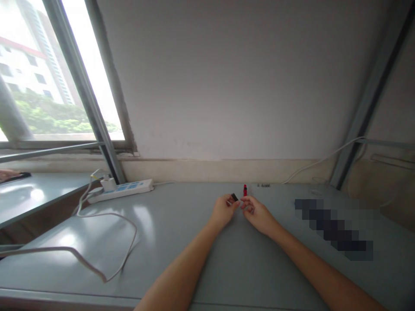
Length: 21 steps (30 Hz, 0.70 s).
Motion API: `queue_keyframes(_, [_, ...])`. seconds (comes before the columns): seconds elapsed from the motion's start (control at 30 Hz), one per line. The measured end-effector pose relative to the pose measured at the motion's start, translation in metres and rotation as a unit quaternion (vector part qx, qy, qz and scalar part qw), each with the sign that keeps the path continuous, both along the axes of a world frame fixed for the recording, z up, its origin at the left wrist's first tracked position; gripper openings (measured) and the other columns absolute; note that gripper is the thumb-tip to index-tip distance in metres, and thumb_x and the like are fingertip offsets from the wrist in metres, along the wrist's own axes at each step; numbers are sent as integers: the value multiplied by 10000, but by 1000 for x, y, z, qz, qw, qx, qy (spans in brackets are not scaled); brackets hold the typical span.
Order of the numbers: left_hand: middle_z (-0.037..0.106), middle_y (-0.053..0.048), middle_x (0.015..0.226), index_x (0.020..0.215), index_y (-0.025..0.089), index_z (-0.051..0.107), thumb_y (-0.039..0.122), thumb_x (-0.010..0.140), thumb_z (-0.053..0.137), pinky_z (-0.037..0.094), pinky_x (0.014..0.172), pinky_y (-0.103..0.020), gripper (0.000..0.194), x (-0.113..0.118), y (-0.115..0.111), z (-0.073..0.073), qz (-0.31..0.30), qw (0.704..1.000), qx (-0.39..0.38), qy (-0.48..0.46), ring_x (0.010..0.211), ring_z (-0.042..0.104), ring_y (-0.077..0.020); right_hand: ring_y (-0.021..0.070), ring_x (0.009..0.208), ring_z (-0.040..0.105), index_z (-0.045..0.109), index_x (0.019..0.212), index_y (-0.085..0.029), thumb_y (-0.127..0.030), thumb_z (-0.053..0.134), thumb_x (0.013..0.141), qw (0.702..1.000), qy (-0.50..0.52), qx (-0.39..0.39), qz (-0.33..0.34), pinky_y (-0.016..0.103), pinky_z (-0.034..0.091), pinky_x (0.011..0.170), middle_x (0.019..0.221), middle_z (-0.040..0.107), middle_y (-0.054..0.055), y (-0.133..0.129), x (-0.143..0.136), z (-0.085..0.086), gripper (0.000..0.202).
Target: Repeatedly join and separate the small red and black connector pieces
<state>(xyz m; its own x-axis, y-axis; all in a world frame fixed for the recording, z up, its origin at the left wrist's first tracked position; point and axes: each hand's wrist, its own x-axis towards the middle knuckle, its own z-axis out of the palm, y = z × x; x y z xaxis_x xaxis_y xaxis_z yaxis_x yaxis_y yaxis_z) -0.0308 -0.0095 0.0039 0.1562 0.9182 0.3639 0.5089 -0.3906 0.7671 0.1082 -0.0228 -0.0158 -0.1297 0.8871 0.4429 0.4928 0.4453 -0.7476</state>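
Note:
My left hand is closed, pinching a small black block between thumb and fingers over the grey tabletop. My right hand is just to its right, with thumb and fingertips drawn together close to the block. Whatever those fingertips hold, if anything, is too small to make out. Behind the right hand a small red object with a black band stands or lies on the table; its lower part is hidden. Several tiny dark pieces lie by the wall, right of the red object.
A white power strip with a plugged-in charger lies at the back left. Its pale cable loops over the left side of the grey table. A pixelated dark item lies right. Metal posts and a wall bound the table.

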Motion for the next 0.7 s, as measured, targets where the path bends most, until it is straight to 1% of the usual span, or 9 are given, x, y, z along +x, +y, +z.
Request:
queue_keyframes(0.07, [637,-50,695,729,135,612,239,734,524,377,597,-238,136,-9,3,4,63,996,18,59,639,550,-141,78,579,507,482,943,-155,-79,440,650,1000,-14,7,-14,232,439,612,797,566,26,0,2,1,305])
queue_keyframes(0.1, [647,-68,748,751,141,613,240,745,512,383,633,-256,142,-14,4,6,105,990,26,90,696,568,-162,77,578,506,485,946,-154,-83,437,659,999,-24,8,-20,231,439,612,811,570,33,0,3,1,299])
queue_keyframes(0.17, [651,-106,838,783,145,611,254,759,495,388,684,-298,161,-25,8,9,174,971,16,162,791,580,-212,76,568,506,492,951,-151,-94,430,678,999,-44,9,-26,230,438,602,828,578,41,0,6,2,286])
queue_keyframes(0.2, [648,-118,867,802,149,610,261,767,482,389,699,-317,173,-30,10,9,199,961,6,194,818,581,-230,77,566,508,499,948,-150,-102,429,688,998,-55,10,-27,230,437,599,827,582,43,0,7,3,274])
queue_keyframes(0.27, [645,-127,893,828,162,608,270,779,462,390,721,-343,189,-38,13,8,231,943,-16,239,856,578,-250,82,561,512,518,936,-152,-125,428,709,997,-78,11,-27,234,435,595,811,594,41,-1,9,4,246])
queue_keyframes(0.33, [643,-130,901,838,166,609,274,783,454,388,735,-358,196,-43,16,4,246,932,-31,263,886,572,-264,90,563,519,539,920,-151,-143,426,726,994,-101,9,-28,238,433,594,786,605,39,-2,10,5,225])
queue_keyframes(0.4, [641,-132,908,837,164,610,276,778,460,388,738,-365,195,-45,19,0,250,929,-39,272,906,565,-274,100,578,530,558,903,-145,-150,428,732,992,-119,5,-30,241,432,598,771,614,41,-2,11,6,215])
queue_keyframes(0.53, [634,-132,943,832,162,613,269,754,492,393,744,-366,180,-46,23,-5,242,929,-48,275,932,555,-274,113,627,551,591,859,-152,-136,443,719,989,-141,9,-33,242,433,629,766,624,37,-2,12,5,204])
queue_keyframes(0.7, [633,-128,960,833,165,620,291,745,506,394,753,-360,192,-47,26,-6,243,931,-57,267,948,553,-267,115,664,555,601,858,-151,-119,441,718,985,-168,19,-30,244,433,663,794,628,42,0,14,3,214])
